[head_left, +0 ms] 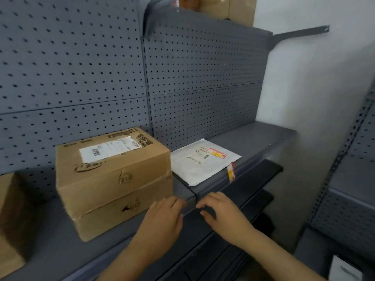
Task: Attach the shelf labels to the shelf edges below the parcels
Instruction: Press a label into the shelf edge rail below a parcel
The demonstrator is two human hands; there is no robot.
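A brown cardboard parcel point(113, 179) with a white shipping sticker stands on the grey shelf point(253, 136). To its right lies a flat white mailer point(203, 161). A red and yellow shelf label point(231, 172) hangs on the shelf's front edge point(213, 190) below the mailer. My left hand point(162, 222) and my right hand point(221, 211) both rest on that edge just right of the cardboard parcel, fingertips close together. A small dark strip seems to lie between the fingertips, but blur hides what it is.
A second cardboard box point(8, 220) shows at the far left. Grey pegboard point(81, 67) backs the shelf. Lower dark shelves point(243, 199) run beneath the edge. Another grey rack point(349, 179) stands at the right, and boxes point(227, 7) sit on top.
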